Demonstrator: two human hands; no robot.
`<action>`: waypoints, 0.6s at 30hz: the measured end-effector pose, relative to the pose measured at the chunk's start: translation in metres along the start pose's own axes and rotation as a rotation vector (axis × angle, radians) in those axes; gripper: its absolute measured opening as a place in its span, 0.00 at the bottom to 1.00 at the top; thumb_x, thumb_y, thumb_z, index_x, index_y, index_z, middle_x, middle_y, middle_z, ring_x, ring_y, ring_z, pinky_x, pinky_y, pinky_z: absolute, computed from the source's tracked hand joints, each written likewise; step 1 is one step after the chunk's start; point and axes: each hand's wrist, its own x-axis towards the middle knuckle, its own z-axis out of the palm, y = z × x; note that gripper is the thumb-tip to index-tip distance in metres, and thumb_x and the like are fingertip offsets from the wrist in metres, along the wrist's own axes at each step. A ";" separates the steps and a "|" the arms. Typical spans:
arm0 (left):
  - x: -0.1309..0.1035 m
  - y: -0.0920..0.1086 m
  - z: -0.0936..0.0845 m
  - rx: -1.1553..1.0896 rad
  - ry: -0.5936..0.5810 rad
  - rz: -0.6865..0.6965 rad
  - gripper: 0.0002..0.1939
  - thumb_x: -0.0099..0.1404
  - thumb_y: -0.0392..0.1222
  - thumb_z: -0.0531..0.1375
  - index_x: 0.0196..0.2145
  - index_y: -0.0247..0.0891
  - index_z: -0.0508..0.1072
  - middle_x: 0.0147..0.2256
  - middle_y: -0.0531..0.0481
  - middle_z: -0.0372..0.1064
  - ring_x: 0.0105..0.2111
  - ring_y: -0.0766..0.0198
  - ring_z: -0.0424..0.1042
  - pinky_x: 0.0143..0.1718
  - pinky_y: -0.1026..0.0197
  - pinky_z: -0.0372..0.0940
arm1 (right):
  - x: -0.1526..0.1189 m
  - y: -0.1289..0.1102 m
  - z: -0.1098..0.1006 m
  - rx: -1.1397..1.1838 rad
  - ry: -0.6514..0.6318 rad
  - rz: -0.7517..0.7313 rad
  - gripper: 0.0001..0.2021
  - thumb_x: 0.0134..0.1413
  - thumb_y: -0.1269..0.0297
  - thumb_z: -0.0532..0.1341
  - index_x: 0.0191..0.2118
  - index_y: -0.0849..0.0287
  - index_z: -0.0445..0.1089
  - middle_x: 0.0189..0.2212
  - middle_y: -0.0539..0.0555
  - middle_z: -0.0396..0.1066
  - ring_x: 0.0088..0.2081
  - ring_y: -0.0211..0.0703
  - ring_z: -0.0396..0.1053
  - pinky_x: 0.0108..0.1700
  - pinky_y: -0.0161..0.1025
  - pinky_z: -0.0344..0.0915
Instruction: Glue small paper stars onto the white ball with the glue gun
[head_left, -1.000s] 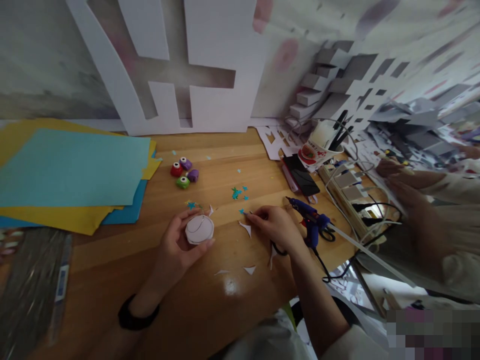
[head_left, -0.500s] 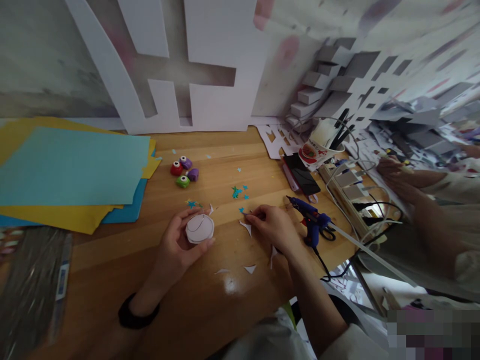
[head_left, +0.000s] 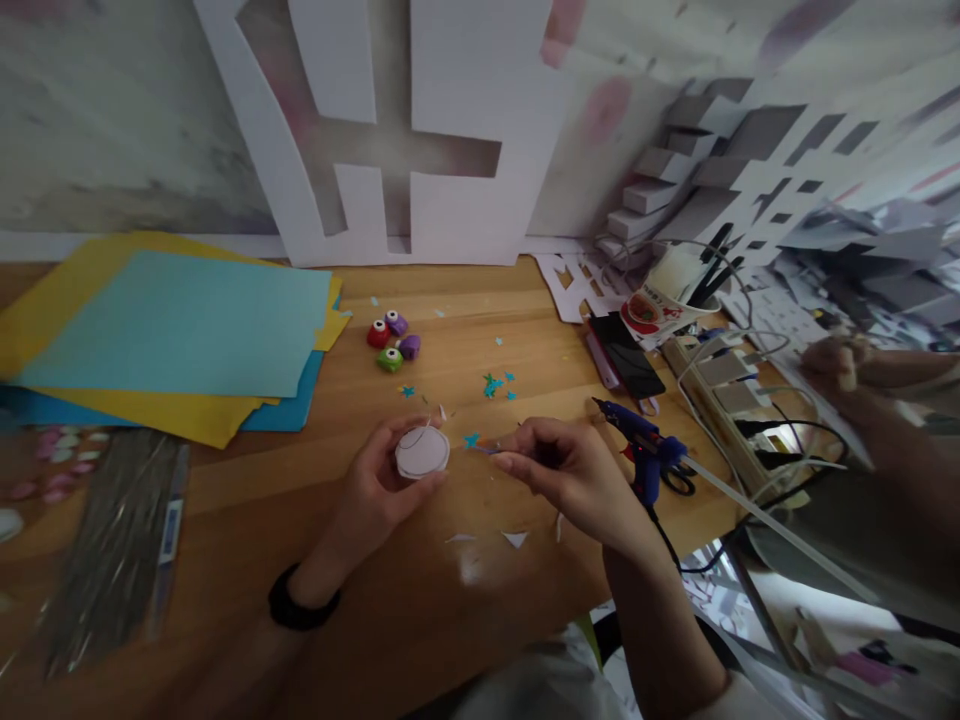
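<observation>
My left hand (head_left: 382,485) is wrapped round a small white disc-shaped piece (head_left: 422,452) with a thin curved line on top. My right hand (head_left: 566,465) pinches a slim pointed tool (head_left: 491,447), which looks like tweezers. At its tip is a small blue star (head_left: 471,440), just right of the white piece. More blue and green stars (head_left: 493,386) lie on the table behind my hands. White paper scraps (head_left: 515,539) lie in front, and a blue glue gun (head_left: 637,435) rests right of my right hand.
Coloured sheets (head_left: 187,325) cover the left back. Small red, green and purple punches (head_left: 390,358) sit mid-table. A phone (head_left: 626,355), a cup of pens (head_left: 664,305) and a power strip (head_left: 720,385) stand right. Another person's hand (head_left: 840,365) shows at far right.
A blue star is now at the tip of the tool, and my right hand has lifted it towards the white piece. The view has shifted left.
</observation>
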 end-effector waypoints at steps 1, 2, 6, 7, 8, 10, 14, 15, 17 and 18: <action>0.000 0.000 0.000 0.006 -0.008 0.006 0.27 0.52 0.42 0.71 0.48 0.39 0.69 0.52 0.40 0.74 0.49 0.54 0.75 0.49 0.52 0.70 | 0.002 -0.003 0.002 0.046 -0.020 0.005 0.18 0.51 0.50 0.67 0.25 0.59 0.67 0.18 0.44 0.59 0.21 0.32 0.53 0.23 0.33 0.49; -0.001 0.001 0.000 0.010 -0.016 0.013 0.26 0.52 0.42 0.71 0.48 0.39 0.70 0.52 0.40 0.74 0.49 0.53 0.75 0.50 0.50 0.70 | 0.004 -0.005 0.004 0.084 -0.037 0.010 0.19 0.50 0.48 0.68 0.25 0.60 0.68 0.18 0.44 0.59 0.20 0.32 0.53 0.22 0.33 0.49; -0.002 -0.002 0.000 -0.019 -0.040 0.022 0.26 0.53 0.42 0.70 0.49 0.40 0.71 0.53 0.40 0.73 0.53 0.50 0.73 0.55 0.45 0.67 | 0.014 -0.007 0.012 0.173 -0.086 0.042 0.22 0.45 0.44 0.70 0.25 0.60 0.68 0.16 0.44 0.59 0.19 0.31 0.54 0.21 0.32 0.48; -0.002 -0.003 -0.001 -0.023 -0.042 0.021 0.26 0.53 0.42 0.70 0.50 0.40 0.71 0.54 0.40 0.73 0.53 0.50 0.73 0.56 0.45 0.67 | 0.016 -0.007 0.013 0.186 -0.098 0.050 0.23 0.45 0.43 0.70 0.25 0.59 0.68 0.16 0.44 0.59 0.19 0.31 0.54 0.21 0.32 0.49; -0.002 -0.004 -0.001 -0.021 -0.046 0.020 0.27 0.53 0.42 0.70 0.50 0.40 0.71 0.54 0.39 0.73 0.53 0.49 0.73 0.55 0.44 0.67 | 0.018 -0.006 0.014 0.197 -0.112 0.057 0.23 0.44 0.43 0.70 0.25 0.59 0.68 0.16 0.44 0.60 0.19 0.31 0.54 0.21 0.32 0.49; -0.002 -0.005 -0.002 -0.002 -0.059 0.022 0.28 0.53 0.42 0.70 0.51 0.40 0.71 0.54 0.39 0.73 0.52 0.50 0.73 0.54 0.45 0.68 | 0.020 -0.004 0.016 0.212 -0.135 0.067 0.23 0.44 0.43 0.70 0.26 0.59 0.68 0.17 0.44 0.60 0.19 0.31 0.54 0.21 0.32 0.49; -0.002 -0.003 -0.003 0.036 -0.082 0.026 0.27 0.54 0.42 0.70 0.52 0.41 0.72 0.52 0.41 0.73 0.49 0.52 0.74 0.50 0.50 0.70 | 0.024 -0.004 0.018 0.240 -0.173 0.066 0.22 0.43 0.44 0.71 0.26 0.60 0.69 0.18 0.45 0.62 0.19 0.30 0.55 0.21 0.31 0.50; -0.002 -0.003 -0.003 0.037 -0.084 0.026 0.27 0.54 0.42 0.70 0.52 0.41 0.72 0.52 0.41 0.73 0.48 0.53 0.75 0.50 0.51 0.70 | 0.024 -0.005 0.018 0.252 -0.180 0.064 0.22 0.42 0.44 0.71 0.25 0.60 0.70 0.18 0.45 0.62 0.19 0.30 0.55 0.21 0.31 0.50; -0.003 -0.003 -0.003 0.027 -0.085 0.027 0.26 0.55 0.41 0.70 0.52 0.41 0.72 0.52 0.42 0.73 0.49 0.54 0.74 0.50 0.52 0.69 | 0.026 -0.007 0.019 0.266 -0.189 0.064 0.22 0.42 0.45 0.72 0.25 0.60 0.70 0.18 0.45 0.62 0.19 0.30 0.55 0.21 0.31 0.50; -0.003 -0.003 -0.003 0.021 -0.090 0.028 0.26 0.55 0.41 0.70 0.52 0.41 0.72 0.52 0.42 0.73 0.50 0.54 0.74 0.51 0.52 0.69 | 0.026 -0.007 0.019 0.269 -0.189 0.066 0.22 0.41 0.45 0.72 0.25 0.60 0.70 0.18 0.45 0.63 0.19 0.30 0.55 0.21 0.31 0.50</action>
